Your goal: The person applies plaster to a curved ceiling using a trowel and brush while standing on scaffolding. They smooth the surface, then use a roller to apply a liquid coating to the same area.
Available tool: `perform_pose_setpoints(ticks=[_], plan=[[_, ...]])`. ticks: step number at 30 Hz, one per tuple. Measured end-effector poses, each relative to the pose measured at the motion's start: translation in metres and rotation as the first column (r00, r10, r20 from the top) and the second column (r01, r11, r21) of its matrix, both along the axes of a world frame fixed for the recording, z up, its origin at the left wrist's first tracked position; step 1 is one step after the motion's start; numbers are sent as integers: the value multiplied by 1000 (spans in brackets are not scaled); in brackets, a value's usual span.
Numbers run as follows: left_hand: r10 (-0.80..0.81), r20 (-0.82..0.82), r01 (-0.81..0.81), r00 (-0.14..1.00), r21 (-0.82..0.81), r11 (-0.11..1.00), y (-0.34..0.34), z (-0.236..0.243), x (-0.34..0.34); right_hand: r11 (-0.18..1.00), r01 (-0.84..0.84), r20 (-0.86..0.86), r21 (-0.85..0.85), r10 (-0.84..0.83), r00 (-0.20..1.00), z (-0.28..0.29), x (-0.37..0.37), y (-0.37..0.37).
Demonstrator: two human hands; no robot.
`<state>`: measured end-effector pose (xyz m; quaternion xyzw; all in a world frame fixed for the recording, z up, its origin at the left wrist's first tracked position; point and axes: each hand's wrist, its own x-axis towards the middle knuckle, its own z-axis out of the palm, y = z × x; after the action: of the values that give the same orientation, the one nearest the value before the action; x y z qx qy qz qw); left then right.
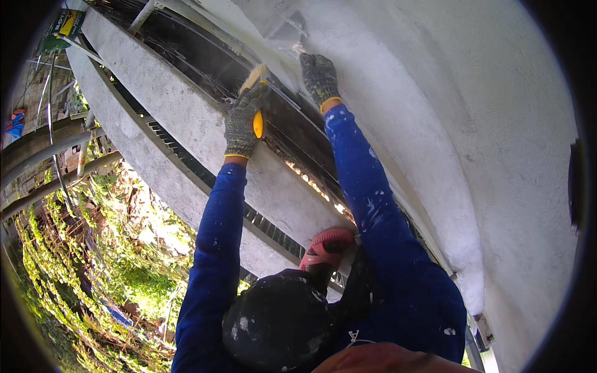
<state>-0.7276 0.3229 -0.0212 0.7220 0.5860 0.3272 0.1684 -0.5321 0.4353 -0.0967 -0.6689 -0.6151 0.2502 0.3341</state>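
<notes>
My left hand (pixel 242 118), in a grey knit glove with a yellow cuff, grips a brush (pixel 254 76) with pale bristles pointing up and a yellow handle. It is over a weathered concrete plank, beside a dark gap. My right hand (pixel 318 81), gloved the same way, is closed on a metal scraper (pixel 290 31) whose blade lies at the white plastered surface (pixel 448 112). Fine detail around the blade is hazy.
Long grey planks (pixel 149 74) with slatted gaps run diagonally; my red shoe (pixel 329 242) is on one. A green and yellow container (pixel 65 25) stands at upper left, near metal pipes (pixel 50 193). Plants (pixel 106 242) show below at left.
</notes>
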Motion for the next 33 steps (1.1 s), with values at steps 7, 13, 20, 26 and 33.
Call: perform_pose_setpoints(ticks=[7,13,20,26,33], plan=[[28,-89,-34,996,-70,997,-14,-11,-28,959,-234,129,-160,255,958,52,75,-57],[35,10,-35,999,53,998,-5,-17,-1,921,-389,658,14,285,697,64,249,-96],[-85,-87,102,993,218,971,82,23,141,871,-490,739,28,312,597,42,264,-102],[137,-188,-74,972,310,948,183,-10,161,879,-470,761,-79,358,541,46,261,-102],[372,-263,-441,890,-289,850,207,21,191,846,-532,765,25,327,555,38,268,-99]])
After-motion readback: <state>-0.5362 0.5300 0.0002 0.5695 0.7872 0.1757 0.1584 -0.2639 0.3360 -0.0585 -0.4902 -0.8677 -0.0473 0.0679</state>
